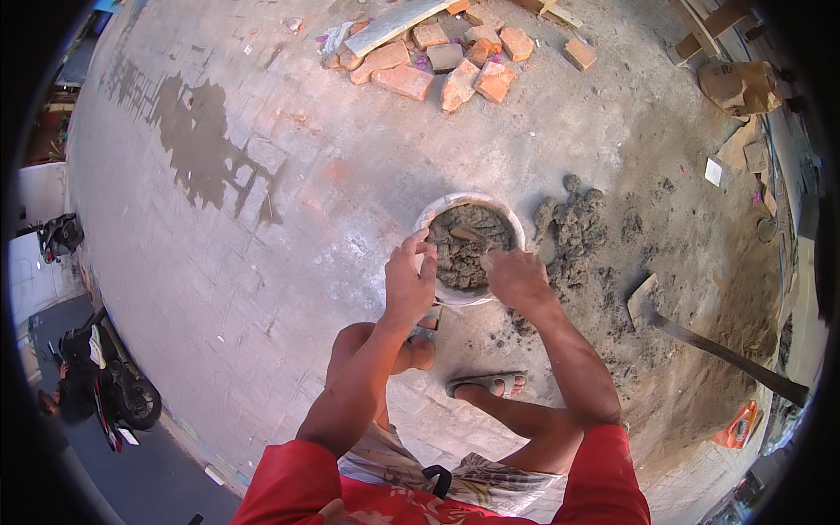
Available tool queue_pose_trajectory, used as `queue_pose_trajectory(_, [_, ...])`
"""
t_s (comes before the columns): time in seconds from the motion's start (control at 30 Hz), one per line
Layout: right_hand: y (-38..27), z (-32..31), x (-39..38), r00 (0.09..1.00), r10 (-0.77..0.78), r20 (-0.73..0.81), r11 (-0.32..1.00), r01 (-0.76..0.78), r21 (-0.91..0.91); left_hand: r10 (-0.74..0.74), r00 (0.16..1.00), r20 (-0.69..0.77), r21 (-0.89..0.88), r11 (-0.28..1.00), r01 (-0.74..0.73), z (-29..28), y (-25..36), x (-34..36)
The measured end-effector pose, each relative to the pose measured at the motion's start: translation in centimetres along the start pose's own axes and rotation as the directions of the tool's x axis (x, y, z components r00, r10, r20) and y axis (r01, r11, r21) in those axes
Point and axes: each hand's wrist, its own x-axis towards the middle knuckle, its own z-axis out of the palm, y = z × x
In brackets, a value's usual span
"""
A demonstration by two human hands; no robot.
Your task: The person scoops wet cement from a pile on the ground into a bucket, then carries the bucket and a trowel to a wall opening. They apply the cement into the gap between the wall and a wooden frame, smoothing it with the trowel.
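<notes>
And there were both hands, right at the bucket (467,199)! The left forearm slanted up and inward, wrist nearly straight, and the left hand (408,278) gripped the rim on its left side, fingers pointing forward. Across from it came the right arm, elbow bent wide, forearm angled in, the right hand (520,278) over the right side of the rim with knuckles up and fingers curled; whether they had closed on anything could not be told, the hand itself hid it. One bucket, one load of grey mortar (462,269) inside, and in that mix one brownish, elongated piece (467,234), too unclear to name! The mortar lay squarely between the two hands, just right of the left fingers and just left of the right ones, the bucket standing on the paving ahead of the bent legs. Out to the right, one spilled heap of mortar (577,229) sat near the right hand, and beyond it lay one hoe (646,302), its single long handle running toward the edge. Up ahead, well apart from both hands, roughly a dozen bricks (403,81) were scattered, with one pale plank (398,26) across them. One sandal (490,384) showed clearly below the bucket.
</notes>
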Motion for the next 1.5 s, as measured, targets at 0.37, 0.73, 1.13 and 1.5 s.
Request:
queue_pose_trajectory(0.37, [-0.2, 5.8, 2.0, 0.900, 0.387, 0.201, 0.844, -0.434, 0.316, -0.574, 0.800, 0.173, -0.287, 0.748, 0.599, -0.1, -3.0, -7.0])
queue_pose_trajectory(0.73, [-2.1, 9.0, 4.6, 0.874, 0.393, 0.285, 0.800, -0.478, 0.363, -0.427, 0.873, 0.234, -0.172, 0.866, 0.469, -3.3, -2.3, -9.0])
queue_pose_trajectory(1.13, [-2.6, 13.6, 3.9, 0.900, 0.402, 0.167, 0.792, -0.433, 0.430, -0.688, 0.725, 0.037, 0.502, 0.640, 0.582, -23.0, -11.9, -14.6])
queue_pose_trajectory(1.5, [2.2, 7.1, 2.7, 0.840, 0.526, 0.135, 0.636, -0.494, 0.593, -0.924, 0.381, 0.030, 0.320, 0.370, 0.872, -30.3, -6.6, -26.3])
